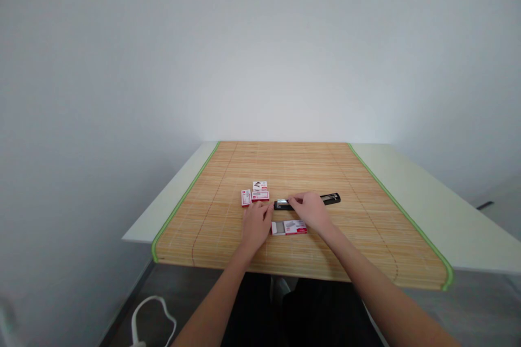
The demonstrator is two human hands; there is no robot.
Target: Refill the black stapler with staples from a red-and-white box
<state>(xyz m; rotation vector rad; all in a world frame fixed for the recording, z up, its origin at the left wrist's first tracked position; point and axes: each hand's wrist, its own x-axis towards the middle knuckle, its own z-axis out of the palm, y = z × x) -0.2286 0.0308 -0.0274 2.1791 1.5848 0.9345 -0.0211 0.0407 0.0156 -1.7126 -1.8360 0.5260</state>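
Head camera view: two bare hands meet over a black stapler [321, 199] lying opened flat on a bamboo mat [366, 238], its long axis running from 9 o'clock to 3 o'clock across the mat's middle. The right hand [310, 210] has its fingers drawn together over the stapler's left end, at the shiny metal channel (whether they pinch a strip of staples there is too small to tell). The left hand [256, 223] rests loosely curled on the mat just at 8 o'clock of that end, fingertips near it. A half-open staple box [290, 227] lies just at 6 o'clock of the stapler, between the wrists; three more small red-and-white boxes [255, 194] cluster at 10 o'clock. The stapler looks rigid and moderately heavy, best steadied by its solid black body, not the hinged arm. Any staple strip would likely be light and brittle, and calls for a gentle side pinch.
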